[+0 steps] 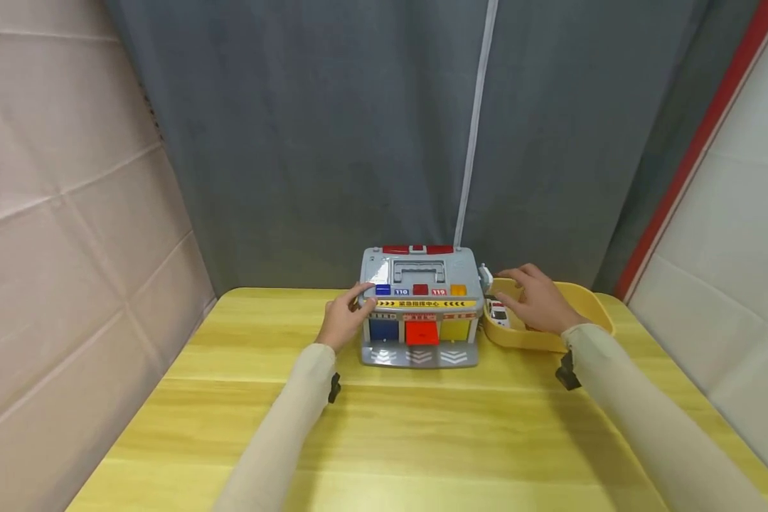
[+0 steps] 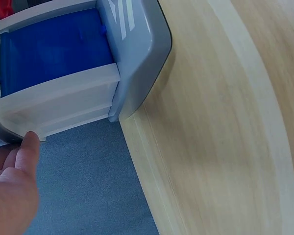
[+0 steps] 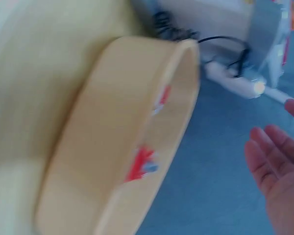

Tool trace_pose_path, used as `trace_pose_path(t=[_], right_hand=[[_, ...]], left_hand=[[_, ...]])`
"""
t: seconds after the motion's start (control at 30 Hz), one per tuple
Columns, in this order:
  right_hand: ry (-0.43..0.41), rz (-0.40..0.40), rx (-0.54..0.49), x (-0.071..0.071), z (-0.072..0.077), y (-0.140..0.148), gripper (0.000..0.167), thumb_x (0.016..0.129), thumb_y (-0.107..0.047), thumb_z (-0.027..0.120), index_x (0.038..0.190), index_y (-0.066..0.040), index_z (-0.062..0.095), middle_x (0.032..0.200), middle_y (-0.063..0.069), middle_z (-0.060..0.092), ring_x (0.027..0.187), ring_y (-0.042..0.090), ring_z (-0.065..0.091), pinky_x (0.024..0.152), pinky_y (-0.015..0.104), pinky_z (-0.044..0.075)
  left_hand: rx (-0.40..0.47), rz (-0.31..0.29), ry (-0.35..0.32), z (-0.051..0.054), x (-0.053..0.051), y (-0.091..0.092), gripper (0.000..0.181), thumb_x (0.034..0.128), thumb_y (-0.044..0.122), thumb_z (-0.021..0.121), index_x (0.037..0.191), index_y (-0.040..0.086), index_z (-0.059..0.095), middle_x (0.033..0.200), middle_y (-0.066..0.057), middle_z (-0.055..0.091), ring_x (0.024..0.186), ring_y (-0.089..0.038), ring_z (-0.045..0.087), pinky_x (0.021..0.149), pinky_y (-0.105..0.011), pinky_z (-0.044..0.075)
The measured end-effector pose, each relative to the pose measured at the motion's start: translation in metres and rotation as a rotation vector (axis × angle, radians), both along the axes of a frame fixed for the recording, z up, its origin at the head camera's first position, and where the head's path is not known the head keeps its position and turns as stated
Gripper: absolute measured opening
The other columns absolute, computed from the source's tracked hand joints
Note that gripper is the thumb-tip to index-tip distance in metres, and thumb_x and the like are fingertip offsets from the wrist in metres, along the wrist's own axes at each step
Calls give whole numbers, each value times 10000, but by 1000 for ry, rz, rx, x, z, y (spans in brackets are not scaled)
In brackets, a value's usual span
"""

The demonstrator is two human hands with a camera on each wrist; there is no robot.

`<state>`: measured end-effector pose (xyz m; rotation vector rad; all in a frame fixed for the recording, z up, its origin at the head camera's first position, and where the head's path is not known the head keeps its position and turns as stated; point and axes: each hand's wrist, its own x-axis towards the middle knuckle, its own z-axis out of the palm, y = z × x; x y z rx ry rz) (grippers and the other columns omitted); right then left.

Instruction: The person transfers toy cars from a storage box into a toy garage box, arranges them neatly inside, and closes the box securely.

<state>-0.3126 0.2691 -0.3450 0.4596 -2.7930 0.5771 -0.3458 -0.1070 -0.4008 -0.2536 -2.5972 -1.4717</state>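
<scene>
A grey toy station with blue, red and yellow doors stands at the table's back. The left hand rests its extended fingers against the left end of its roof; in the left wrist view a fingertip touches near the white side wall. Over the yellow bin hovers the right hand, its fingers spread and holding nothing, near a white handset on the station's right side. The right wrist view shows that hand apart from the bin and handset.
Inside the bin lies a white toy car with red markings, and red pieces show in the right wrist view. A black coiled cord hangs beside the station. Behind the wooden table hangs a grey curtain; pale walls flank it.
</scene>
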Motion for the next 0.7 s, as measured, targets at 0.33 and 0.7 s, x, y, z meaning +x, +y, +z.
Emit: trace_pose_path(t=[0.33,0.7], right_hand=[[-57,-142,100,-7,-31,37,511,949,-252,610,1346,58,528,1171,356,519,1043,461,502,907,608,509],[-201,-204,120,-20,-63,61,560,934,-284,606,1380,37,499,1151,413,557,1053,528,484,821,626,512]], left_hand=[[8,-4,-3,-1,0,-3,437,981,443,598,1387,281,608,1615,-122,379,1473,-312,420,1180,-436,418],[-18,-2,2,2,2,-2,432,985,447,590,1389,296,598,1613,-124,384,1438,-343,465,1164,-457,439]])
